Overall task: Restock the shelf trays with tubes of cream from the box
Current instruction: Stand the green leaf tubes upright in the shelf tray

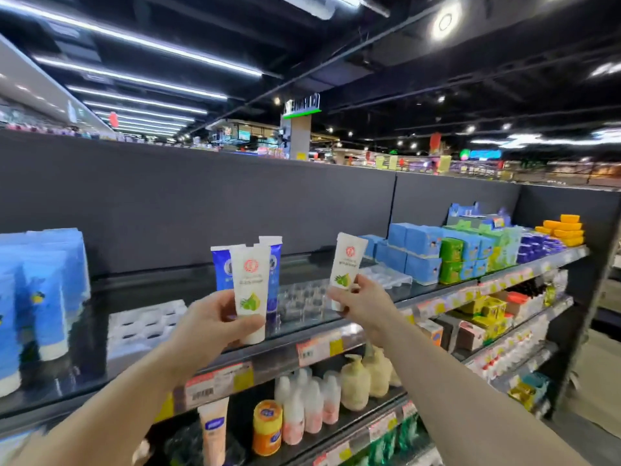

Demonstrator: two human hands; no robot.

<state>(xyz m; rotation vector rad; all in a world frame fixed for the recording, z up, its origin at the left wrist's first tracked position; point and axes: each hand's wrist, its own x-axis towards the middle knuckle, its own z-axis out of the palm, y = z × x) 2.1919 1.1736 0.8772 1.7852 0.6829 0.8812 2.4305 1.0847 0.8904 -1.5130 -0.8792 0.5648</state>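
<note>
left hand [215,322] grasps white tube [250,290], perhaps blue tubes [221,267] too | right hand [356,297] pinches second white tube [347,264] above shelf front edge [336,341]

The white tube [250,290] in the left hand [215,326] looks like smooth, slightly glossy plastic, as does the white tube [347,264] in the right hand [359,304]. The blue tubes [221,267] behind have a shinier plastic skin. The shelf trays [144,326] are clear, glossy moulded plastic. The top shelf [111,371] is dark and reflective, its back panel [201,203] matt grey. The price labels [218,381] look like paper. The blue boxes [420,250] look like matt card.
</note>
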